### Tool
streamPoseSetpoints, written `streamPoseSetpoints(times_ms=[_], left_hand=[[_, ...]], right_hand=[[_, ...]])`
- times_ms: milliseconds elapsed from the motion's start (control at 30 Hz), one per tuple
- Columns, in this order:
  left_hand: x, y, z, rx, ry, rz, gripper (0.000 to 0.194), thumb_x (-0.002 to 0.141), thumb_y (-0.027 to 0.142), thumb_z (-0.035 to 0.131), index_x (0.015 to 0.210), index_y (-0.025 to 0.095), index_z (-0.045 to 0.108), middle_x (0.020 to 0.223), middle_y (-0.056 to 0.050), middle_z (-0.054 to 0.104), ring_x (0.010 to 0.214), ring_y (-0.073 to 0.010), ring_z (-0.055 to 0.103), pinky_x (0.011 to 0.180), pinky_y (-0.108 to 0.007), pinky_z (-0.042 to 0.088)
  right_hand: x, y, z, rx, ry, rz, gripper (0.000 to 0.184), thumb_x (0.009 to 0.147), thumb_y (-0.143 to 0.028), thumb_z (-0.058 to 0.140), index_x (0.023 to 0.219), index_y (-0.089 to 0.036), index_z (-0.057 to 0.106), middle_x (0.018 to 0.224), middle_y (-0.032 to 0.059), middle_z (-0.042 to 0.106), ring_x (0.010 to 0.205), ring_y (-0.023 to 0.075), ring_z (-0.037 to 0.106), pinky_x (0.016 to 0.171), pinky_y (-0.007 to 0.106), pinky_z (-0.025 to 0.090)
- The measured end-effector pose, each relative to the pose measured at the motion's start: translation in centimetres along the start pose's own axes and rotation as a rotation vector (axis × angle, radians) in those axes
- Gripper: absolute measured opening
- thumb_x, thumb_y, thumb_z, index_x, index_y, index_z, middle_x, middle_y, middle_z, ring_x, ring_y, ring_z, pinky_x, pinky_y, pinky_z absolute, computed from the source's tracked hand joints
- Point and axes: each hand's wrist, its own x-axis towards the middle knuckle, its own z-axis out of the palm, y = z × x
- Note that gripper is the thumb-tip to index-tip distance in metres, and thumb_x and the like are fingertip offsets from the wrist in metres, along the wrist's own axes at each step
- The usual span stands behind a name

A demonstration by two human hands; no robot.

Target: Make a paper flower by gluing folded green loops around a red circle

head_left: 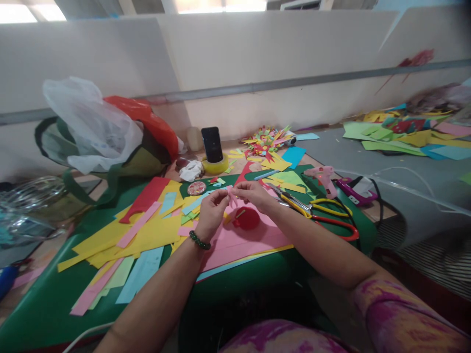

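My left hand (213, 212), with a green bead bracelet at its wrist, pinches one side of a small pink paper strip (233, 198). The fingertips of my right hand (255, 193) close on the same strip from the other side. Just below my hands a red paper disc (247, 219) lies on pink sheets (250, 245), with small yellow and red bits at its left edge. To the right of my right hand lie yellow-handled scissors (329, 206) and red-handled scissors (342, 230).
Coloured paper strips (147, 240) cover the green mat's left side. A phone (212, 144) stands in a yellow tape roll (215, 165) at the back. A pink glue gun (322, 176) lies right, near a purple device (356, 192). A paper-spiked ornament (268, 141) sits behind.
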Motion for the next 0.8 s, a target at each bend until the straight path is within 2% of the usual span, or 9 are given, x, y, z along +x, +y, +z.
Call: streamPoseSetpoints(times_ms=[500,633,800], left_hand=[[0.2,-0.4,-0.3,0.07,-0.005,0.01,0.015,0.067,0.028,0.066,0.074,0.016,0.07,0.07,-0.001,0.069,0.066,-0.0148,0.058,0.069,-0.028,0.047],[0.2,-0.4,-0.3,0.075,0.005,0.015,0.015,0.067,0.029,0.067,0.074,0.016,0.071,0.07,-0.002,0.069,0.067,-0.0152,0.058,0.069,-0.028,0.047],[0.1,-0.1,-0.3,0.091,-0.024,0.032,0.014,0.07,0.029,0.064,0.068,0.017,0.069,0.062,0.0,0.065,0.063,-0.0147,0.057,0.067,-0.028,0.046]], right_hand=[[0.0,0.4,0.2,-0.12,0.054,-0.096,0.048,0.057,-0.06,0.075,0.053,-0.017,0.053,0.05,-0.0055,0.045,0.051,0.0072,0.038,0.048,0.024,0.029],[0.4,1.0,0.3,-0.137,0.069,-0.12,0.045,0.059,-0.057,0.074,0.054,-0.017,0.053,0.051,-0.0048,0.047,0.052,0.008,0.04,0.05,0.025,0.031],[0.8,1.4,0.4,-0.127,0.116,-0.173,0.032,0.06,-0.045,0.073,0.066,-0.017,0.06,0.063,-0.0016,0.058,0.06,0.0112,0.05,0.059,0.026,0.039]])
